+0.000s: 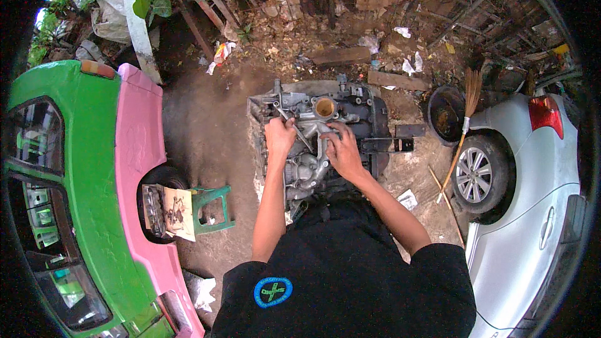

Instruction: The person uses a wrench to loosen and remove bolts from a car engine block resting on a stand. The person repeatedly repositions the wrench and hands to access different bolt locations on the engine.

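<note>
A car engine (369,112) rests on the ground in front of me, with a cast-metal intake manifold (303,172) on its near side. A round throttle opening (325,107) faces up at the manifold's far end. My left hand (280,135) is closed beside it, with a long silvery wrench (302,137) slanting out past the fingers on both sides. My right hand (342,151) lies on the manifold's pipes, its fingers bent and apart, with no tool visible in it. Exactly where the wrench's ends meet the engine is too small to tell.
A green and pink vehicle (141,150) stands at left, near a green plastic stool (213,208) and a cardboard sheet (179,213) bearing parts. To the right are a silver car (532,169), a broom (464,128) and a black tub (445,114). Planks and litter lie beyond the engine.
</note>
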Action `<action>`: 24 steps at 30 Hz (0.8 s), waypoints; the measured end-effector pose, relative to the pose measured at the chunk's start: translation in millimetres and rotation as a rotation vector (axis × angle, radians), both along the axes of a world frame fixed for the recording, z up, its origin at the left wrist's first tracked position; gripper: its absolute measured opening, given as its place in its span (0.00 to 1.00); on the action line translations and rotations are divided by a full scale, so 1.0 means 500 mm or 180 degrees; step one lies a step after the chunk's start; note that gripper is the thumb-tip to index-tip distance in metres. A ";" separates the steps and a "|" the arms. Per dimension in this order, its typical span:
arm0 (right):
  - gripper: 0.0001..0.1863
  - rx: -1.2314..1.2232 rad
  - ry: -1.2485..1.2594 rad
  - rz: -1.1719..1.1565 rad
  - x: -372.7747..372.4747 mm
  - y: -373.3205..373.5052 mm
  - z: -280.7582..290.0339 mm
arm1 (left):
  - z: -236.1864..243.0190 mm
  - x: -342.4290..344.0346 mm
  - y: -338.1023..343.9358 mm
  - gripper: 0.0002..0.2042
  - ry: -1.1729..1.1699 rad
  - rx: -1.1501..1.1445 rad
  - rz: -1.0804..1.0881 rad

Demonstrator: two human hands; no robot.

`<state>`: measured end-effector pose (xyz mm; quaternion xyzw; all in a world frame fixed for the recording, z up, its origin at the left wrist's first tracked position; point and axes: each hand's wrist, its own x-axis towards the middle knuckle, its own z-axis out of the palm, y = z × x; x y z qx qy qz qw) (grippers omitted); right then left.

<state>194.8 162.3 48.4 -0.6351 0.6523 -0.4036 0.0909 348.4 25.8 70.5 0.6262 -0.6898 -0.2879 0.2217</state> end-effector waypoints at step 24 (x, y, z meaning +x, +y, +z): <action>0.14 -0.0034 -0.0063 0.0053 0.002 0.005 0.007 | -0.012 0.055 0.222 0.09 0.1130 -0.0969 0.0496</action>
